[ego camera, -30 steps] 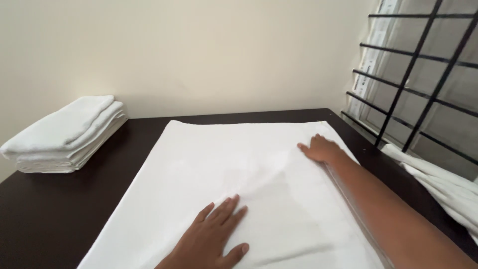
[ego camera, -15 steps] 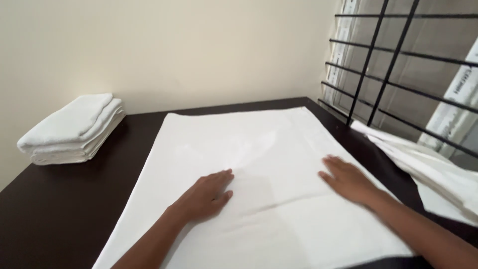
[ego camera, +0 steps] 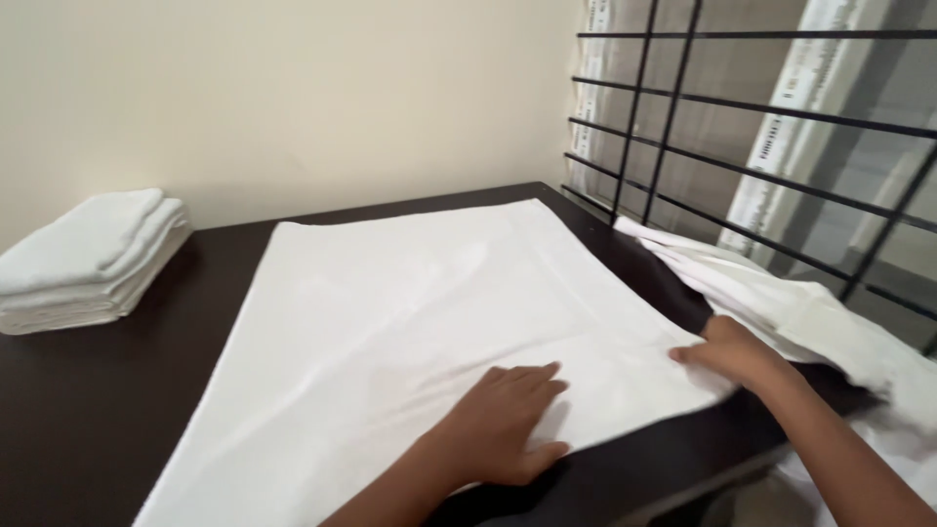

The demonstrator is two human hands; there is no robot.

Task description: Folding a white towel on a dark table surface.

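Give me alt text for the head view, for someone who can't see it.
Both hands press on a white cloth spread over a dark table: left hand flat near its front edge, right hand at its right corner. Folded towels sit far left; loose white fabric lies right.

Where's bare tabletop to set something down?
Bare dark table between the folded towel stack and the spread white cloth; a strip at the near edge right of the left hand. Crowded by the right hand: loose cloth pile.

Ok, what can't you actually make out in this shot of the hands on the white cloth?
- Head view: right hand fingertips, curled at the white cloth edge; grip unclear.
- Left hand palm, pressed flat down.
- Heap of white cloths, cut off by the right edge.
- Folded stack, cut off at left.
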